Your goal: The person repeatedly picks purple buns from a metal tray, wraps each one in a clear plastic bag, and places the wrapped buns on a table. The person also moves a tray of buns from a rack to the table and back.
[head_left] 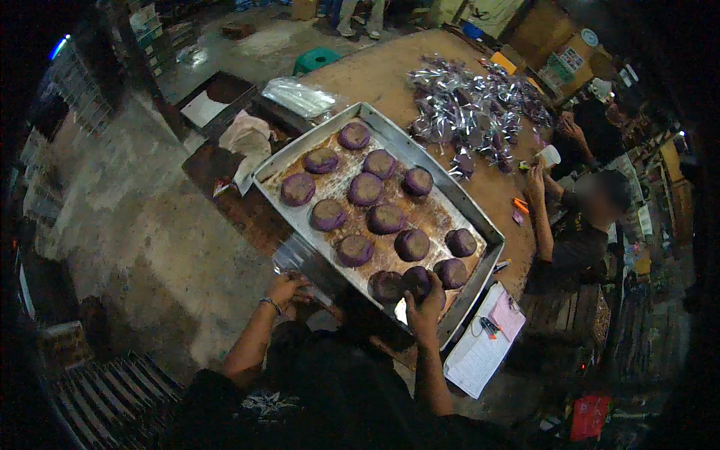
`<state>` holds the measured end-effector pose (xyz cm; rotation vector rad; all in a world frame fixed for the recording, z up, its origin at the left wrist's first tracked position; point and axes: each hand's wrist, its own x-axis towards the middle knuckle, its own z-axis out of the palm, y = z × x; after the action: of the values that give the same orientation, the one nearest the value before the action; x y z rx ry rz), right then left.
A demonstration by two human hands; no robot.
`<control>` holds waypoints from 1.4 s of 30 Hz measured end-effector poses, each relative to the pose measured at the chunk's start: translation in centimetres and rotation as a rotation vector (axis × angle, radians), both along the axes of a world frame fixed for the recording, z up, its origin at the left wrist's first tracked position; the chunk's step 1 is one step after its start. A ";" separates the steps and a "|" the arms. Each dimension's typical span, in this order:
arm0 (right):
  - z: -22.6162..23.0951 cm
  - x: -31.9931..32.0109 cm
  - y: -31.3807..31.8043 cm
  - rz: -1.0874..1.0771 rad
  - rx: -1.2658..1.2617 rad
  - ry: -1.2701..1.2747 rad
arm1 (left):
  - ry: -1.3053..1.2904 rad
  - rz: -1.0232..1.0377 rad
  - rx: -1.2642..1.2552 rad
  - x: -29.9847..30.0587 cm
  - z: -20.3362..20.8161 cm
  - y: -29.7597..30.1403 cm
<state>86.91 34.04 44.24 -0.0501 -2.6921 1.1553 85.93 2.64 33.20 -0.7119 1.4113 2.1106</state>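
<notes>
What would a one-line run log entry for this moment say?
left hand: beside clear plastic | right hand: grip on purple bun | metal tray: more purple buns | table: plastic-wrapped pile

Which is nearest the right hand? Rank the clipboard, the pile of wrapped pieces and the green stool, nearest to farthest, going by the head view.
From the right hand:
1. Clipboard, just to its right, beside the tray.
2. Pile of wrapped pieces, ahead and slightly right.
3. Green stool, farthest ahead and to the left, beyond the tray.
</notes>
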 end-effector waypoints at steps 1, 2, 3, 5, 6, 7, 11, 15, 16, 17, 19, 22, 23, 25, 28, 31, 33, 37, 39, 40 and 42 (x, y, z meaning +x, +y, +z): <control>-0.3 0.6 0.1 -0.005 0.025 0.045 | -0.030 0.049 0.006 0.8 -0.3 -0.3; -0.6 0.5 0.4 -0.003 0.044 0.052 | -0.007 -0.006 -0.012 1.2 -0.7 -0.9; -1.1 0.6 0.6 0.001 0.061 0.060 | -0.013 -0.008 0.003 1.4 -1.1 -1.1; -1.5 0.1 1.5 0.043 0.167 0.122 | -0.053 -0.009 0.023 1.9 -1.8 -1.2; -1.7 0.1 1.8 0.042 0.113 0.110 | -0.068 0.037 0.068 1.9 -2.0 -1.0; -1.9 0.0 2.0 0.042 0.062 0.096 | -0.009 0.060 0.058 2.1 -2.1 -0.9; -2.6 0.1 2.5 -0.013 -0.361 -0.016 | 0.017 0.147 0.048 3.2 -2.4 -0.6; -3.9 0.0 2.6 0.171 0.061 0.181 | -0.060 0.286 0.256 4.7 -3.9 -1.0; -4.0 0.0 2.8 0.093 0.168 0.086 | -0.052 0.339 0.326 4.9 -4.4 -1.1; -4.0 -0.2 2.8 0.126 0.168 0.038 | -0.085 0.404 0.370 4.9 -4.9 -1.3; -3.1 -0.8 2.7 0.158 0.149 0.037 | -0.003 0.389 0.406 4.4 -5.4 -1.4; 0.4 -1.8 1.7 0.131 0.191 -0.226 | 0.021 0.463 0.440 3.2 -4.5 -1.0; 1.9 -1.8 0.8 0.158 0.146 -0.054 | -0.030 0.512 0.419 2.9 -3.8 -0.7; 4.8 -1.6 -1.4 0.097 0.066 0.166 | 0.003 0.603 0.360 2.4 -1.7 0.0; 5.5 1.7 -7.3 -0.256 -0.174 0.628 | 0.018 0.681 0.307 1.2 1.1 1.3; 2.4 3.0 -13.7 0.059 -0.496 0.374 | -0.004 0.554 0.068 0.4 2.6 1.8; 0.3 1.1 -15.3 0.355 -0.100 0.196 | -0.008 0.371 -0.210 0.1 2.8 1.7; -2.2 -1.4 -17.4 0.304 -0.403 -0.218 | 0.097 0.174 -0.459 0.1 2.5 -0.6; -2.3 -2.3 -17.2 0.347 -0.379 -0.316 | 0.236 0.273 -0.100 -0.1 2.2 -1.3; -2.3 -2.6 -17.1 0.383 -0.366 -0.469 | 0.255 0.236 0.036 -0.1 2.0 -1.8; -2.2 -2.6 -16.8 0.471 -0.416 -0.450 | 0.246 0.157 0.118 -0.5 1.6 -2.1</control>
<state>84.26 17.27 42.03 0.3117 -2.8632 2.0526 85.45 0.59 34.82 -0.5473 1.3784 2.4512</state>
